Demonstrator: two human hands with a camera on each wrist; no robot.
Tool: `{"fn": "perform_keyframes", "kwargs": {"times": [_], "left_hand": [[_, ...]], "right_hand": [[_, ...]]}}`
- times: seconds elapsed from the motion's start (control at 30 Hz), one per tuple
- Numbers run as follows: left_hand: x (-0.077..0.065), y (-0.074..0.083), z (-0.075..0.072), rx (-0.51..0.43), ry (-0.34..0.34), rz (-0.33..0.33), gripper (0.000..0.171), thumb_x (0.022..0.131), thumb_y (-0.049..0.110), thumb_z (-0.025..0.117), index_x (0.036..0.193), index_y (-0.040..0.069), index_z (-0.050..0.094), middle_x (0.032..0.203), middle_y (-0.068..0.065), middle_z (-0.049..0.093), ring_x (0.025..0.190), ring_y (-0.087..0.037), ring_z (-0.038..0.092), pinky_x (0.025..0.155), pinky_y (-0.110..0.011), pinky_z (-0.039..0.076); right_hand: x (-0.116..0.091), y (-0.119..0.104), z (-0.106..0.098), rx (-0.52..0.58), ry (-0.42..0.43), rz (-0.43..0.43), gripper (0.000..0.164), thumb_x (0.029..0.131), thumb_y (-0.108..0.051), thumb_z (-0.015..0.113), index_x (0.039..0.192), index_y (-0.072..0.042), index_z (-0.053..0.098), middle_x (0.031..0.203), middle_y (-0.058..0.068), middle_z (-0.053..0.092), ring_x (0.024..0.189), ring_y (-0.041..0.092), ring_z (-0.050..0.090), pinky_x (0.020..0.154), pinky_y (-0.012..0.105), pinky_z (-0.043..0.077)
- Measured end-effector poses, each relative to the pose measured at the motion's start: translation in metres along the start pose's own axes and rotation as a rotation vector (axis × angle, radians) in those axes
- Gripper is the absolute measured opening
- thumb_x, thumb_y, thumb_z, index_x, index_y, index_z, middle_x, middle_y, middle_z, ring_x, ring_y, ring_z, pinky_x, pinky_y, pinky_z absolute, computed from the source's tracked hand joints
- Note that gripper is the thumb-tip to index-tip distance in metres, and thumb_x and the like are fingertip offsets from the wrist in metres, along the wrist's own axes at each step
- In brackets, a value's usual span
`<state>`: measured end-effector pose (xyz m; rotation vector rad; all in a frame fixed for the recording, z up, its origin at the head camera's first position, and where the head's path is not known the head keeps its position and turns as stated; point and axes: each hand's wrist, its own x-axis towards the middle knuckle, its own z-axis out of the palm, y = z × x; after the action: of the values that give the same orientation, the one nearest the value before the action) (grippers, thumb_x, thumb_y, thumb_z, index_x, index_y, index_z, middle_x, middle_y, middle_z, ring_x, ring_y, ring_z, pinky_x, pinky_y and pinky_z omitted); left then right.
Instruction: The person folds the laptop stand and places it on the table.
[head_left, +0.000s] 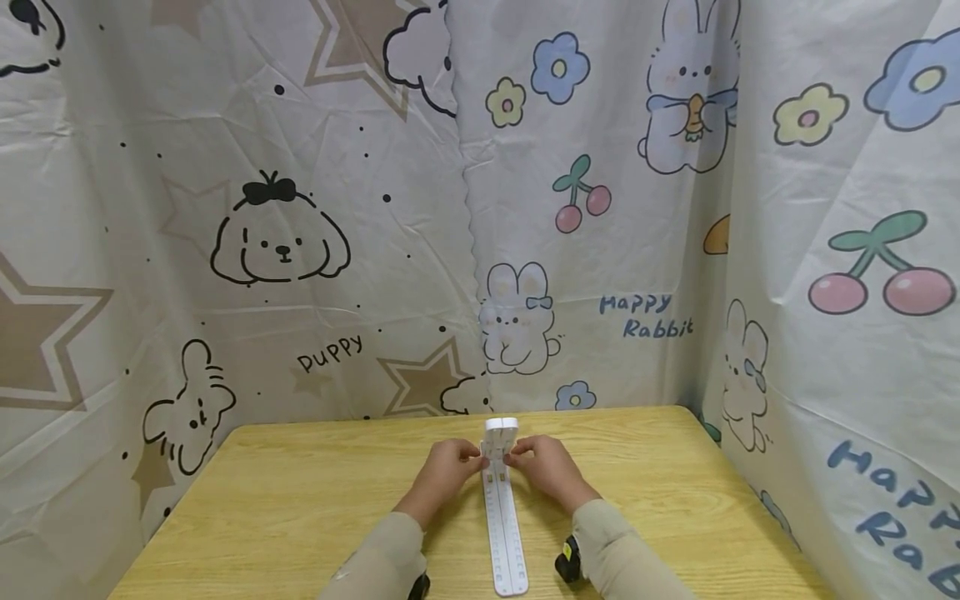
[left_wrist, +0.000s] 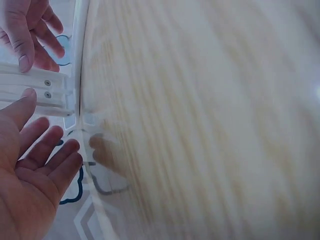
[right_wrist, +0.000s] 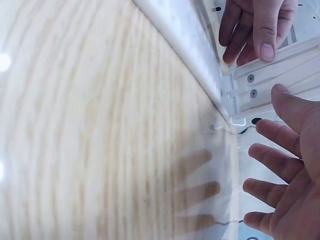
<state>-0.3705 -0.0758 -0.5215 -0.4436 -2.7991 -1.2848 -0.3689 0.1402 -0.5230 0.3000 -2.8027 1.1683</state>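
Observation:
A long, narrow white plastic piece (head_left: 507, 533) lies lengthwise on the table, with rows of small slots. From its far part a shorter white section (head_left: 500, 433) stands up; two screws show on its face in both wrist views. My left hand (head_left: 448, 468) is at the left side of this section, thumb (left_wrist: 27, 102) against it and the other fingers spread and slightly bent. On the opposite side is my right hand (head_left: 553, 471), its thumb (right_wrist: 285, 95) on the face and its fingers (right_wrist: 265, 192) extended apart.
The yellow wood-grain table (head_left: 315, 483) runs back to a printed curtain (head_left: 420, 250) of puppies, rabbits and flowers. Another curtain side (head_left: 847, 375) hangs along the right. A black strap device (head_left: 568, 558) sits at the right wrist.

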Motion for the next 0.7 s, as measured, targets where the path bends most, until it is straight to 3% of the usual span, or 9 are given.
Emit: {"fn": "perform_keyframes", "kwargs": {"times": [0.13,0.33,0.53,0.7], "left_hand": [[0.001,-0.001,0.0,-0.072,0.032,0.034,0.027,0.093,0.023,0.078,0.116,0.01,0.074,0.116,-0.008,0.074,0.108,-0.027,0.068,0.093,-0.047,0.058],[0.0,-0.001,0.001,-0.222,0.056,0.127,0.024,0.092,0.012,0.077,0.115,0.013,0.074,0.113,-0.002,0.076,0.11,-0.023,0.07,0.099,-0.045,0.056],[-0.005,0.01,-0.003,-0.327,0.064,0.124,0.017,0.094,0.009,0.075,0.11,0.012,0.076,0.106,0.0,0.077,0.101,-0.016,0.071,0.09,-0.034,0.059],[-0.008,0.014,-0.008,-0.36,0.033,0.132,0.017,0.096,0.014,0.073,0.112,0.011,0.077,0.109,-0.002,0.078,0.103,-0.017,0.072,0.089,-0.031,0.06]], "right_hand": [[0.001,-0.003,-0.001,0.014,0.017,-0.027,0.014,0.093,-0.031,0.076,0.102,-0.02,0.079,0.117,0.0,0.075,0.12,0.029,0.065,0.106,0.055,0.048],[-0.002,-0.008,-0.005,0.143,-0.007,-0.086,0.012,0.094,-0.021,0.075,0.105,-0.017,0.077,0.109,-0.002,0.077,0.119,0.028,0.066,0.107,0.055,0.048],[-0.01,-0.018,-0.017,0.283,-0.034,-0.118,0.012,0.096,-0.013,0.072,0.107,-0.014,0.076,0.108,0.002,0.077,0.109,0.024,0.071,0.095,0.043,0.058],[-0.013,-0.023,-0.025,0.313,-0.053,-0.136,0.013,0.098,-0.016,0.069,0.109,-0.014,0.076,0.11,0.002,0.076,0.106,0.02,0.071,0.093,0.041,0.059]]}}
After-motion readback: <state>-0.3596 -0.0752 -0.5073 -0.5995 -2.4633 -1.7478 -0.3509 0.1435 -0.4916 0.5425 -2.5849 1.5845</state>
